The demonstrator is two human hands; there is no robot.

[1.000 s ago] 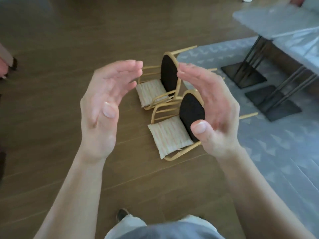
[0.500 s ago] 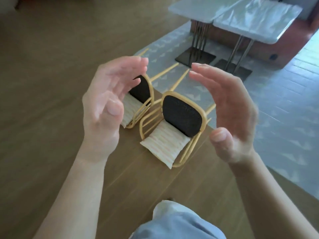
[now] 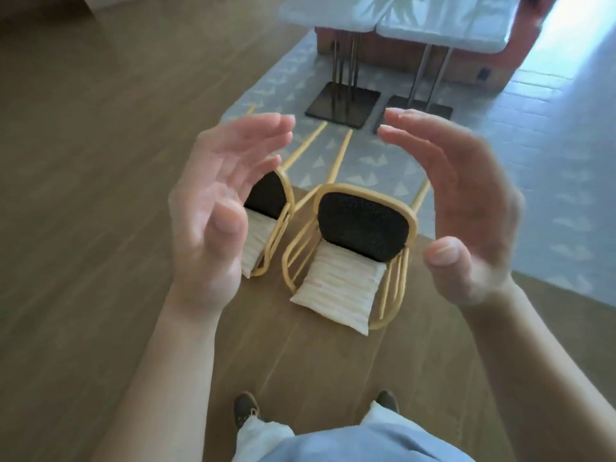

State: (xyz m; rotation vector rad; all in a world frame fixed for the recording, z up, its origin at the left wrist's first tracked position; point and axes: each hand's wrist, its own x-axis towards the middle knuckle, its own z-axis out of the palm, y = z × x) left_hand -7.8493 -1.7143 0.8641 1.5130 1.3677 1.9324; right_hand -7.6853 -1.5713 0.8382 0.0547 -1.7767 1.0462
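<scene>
1. Wooden floor [image 3: 83,195]: two chairs side by side. The near chair [image 3: 350,258] is framed between the fingers; the far chair [image 3: 268,201] sits partly behind the left fingers [image 3: 256,135].
2. Left hand [image 3: 213,211], right hand [image 3: 466,208]: raised, palms facing.
3. All fingers loosely curved, gripping nothing.

Left hand [image 3: 213,208]: raised before the person, palm facing the right hand [image 3: 466,208], well apart from it, holding nothing.
Right chair [image 3: 353,248]: on the wooden floor [image 3: 100,195], seen in the gap between the two hands, below them.
Left chair [image 3: 266,221]: just beside the right chair, on its left, partly behind the left hand.
Chair legs: pointed away, out over the rug [image 3: 500,181].
Rug: behind and right of the chairs.
Tables [image 3: 446,25]: side by side on the rug, behind the chairs.
Shoes [image 3: 245,408]: on the floor before the chairs.
</scene>
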